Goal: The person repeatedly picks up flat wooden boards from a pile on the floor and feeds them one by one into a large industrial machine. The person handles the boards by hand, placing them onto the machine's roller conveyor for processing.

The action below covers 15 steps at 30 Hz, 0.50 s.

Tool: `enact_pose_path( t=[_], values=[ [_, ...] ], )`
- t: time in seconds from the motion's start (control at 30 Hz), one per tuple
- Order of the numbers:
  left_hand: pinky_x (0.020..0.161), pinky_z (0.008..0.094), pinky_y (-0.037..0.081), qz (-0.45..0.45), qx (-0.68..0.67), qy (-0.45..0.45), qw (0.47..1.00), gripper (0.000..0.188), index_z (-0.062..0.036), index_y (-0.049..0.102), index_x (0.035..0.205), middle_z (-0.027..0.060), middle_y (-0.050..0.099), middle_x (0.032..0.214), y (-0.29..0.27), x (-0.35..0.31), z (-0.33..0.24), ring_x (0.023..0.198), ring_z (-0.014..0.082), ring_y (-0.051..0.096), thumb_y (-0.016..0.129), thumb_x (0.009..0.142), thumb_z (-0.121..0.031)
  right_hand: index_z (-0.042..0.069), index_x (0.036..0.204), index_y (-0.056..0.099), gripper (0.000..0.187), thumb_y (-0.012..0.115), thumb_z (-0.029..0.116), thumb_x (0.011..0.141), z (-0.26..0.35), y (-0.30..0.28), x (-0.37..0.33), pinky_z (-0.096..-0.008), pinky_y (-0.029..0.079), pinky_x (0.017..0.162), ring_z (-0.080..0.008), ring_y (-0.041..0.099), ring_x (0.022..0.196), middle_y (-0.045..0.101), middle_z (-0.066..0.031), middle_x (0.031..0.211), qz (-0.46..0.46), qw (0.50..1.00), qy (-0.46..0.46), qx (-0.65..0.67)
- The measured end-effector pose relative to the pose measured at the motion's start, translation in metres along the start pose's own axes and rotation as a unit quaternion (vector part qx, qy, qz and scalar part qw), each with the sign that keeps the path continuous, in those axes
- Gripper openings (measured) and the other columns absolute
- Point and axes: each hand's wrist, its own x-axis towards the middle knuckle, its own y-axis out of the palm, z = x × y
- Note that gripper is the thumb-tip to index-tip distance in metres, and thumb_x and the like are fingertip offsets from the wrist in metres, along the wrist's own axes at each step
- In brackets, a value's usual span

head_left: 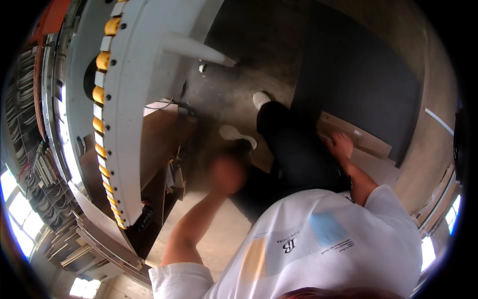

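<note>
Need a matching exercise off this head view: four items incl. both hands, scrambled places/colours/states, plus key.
Column 1
1. left hand
2. right hand
3. rollers
4. large panel

Column 2
A. dark grey, in the upper right of the picture
B. blurred, detail lost
C. yellow, in a row along the pale grey metal beam
D. at the wooden strip

Pairs: 1-B, 2-D, 3-C, 4-A

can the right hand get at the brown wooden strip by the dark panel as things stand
Probably yes: the right hand is right at the brown wooden strip, and nothing visible blocks it; whether the fingers actually touch is hard to tell.
</note>
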Motion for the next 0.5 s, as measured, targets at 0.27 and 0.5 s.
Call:
enact_pose_path(
  t=[0.27, 0.5],
  values=[
    [0.103, 0.0497, 0.053, 0.021, -0.041, -0.004, 0.999, 0.035, -0.0081, 0.072, 0.125, 0.0148, 0.071, 0.128, -0.027, -0.006, 0.024, 0.117, 0.0364, 0.066, 0.065, 0.096, -0.027, 0.009, 0.113, 0.068, 0.03, 0.066, 0.034, 0.096, -0.002, 0.001, -0.003, -0.0501, 0.047, 0.1, -0.0369, 0.063, 0.112, 0.071, -0.0146, 0.113, 0.103, 0.992, 0.036, -0.061],
    [0.103, 0.0493, 0.053, 0.083, -0.023, 0.016, 0.996, 0.037, -0.0082, 0.071, 0.125, 0.0142, 0.07, 0.13, -0.055, -0.02, 0.031, 0.118, 0.0355, 0.066, 0.065, 0.095, -0.029, 0.01, 0.125, 0.067, 0.038, 0.062, 0.04, 0.102, 0.061, -0.062, 0.013, -0.0488, 0.042, 0.111, -0.0328, 0.059, 0.127, 0.069, -0.0128, 0.13, 0.106, 0.98, 0.131, -0.101]
  ],
)
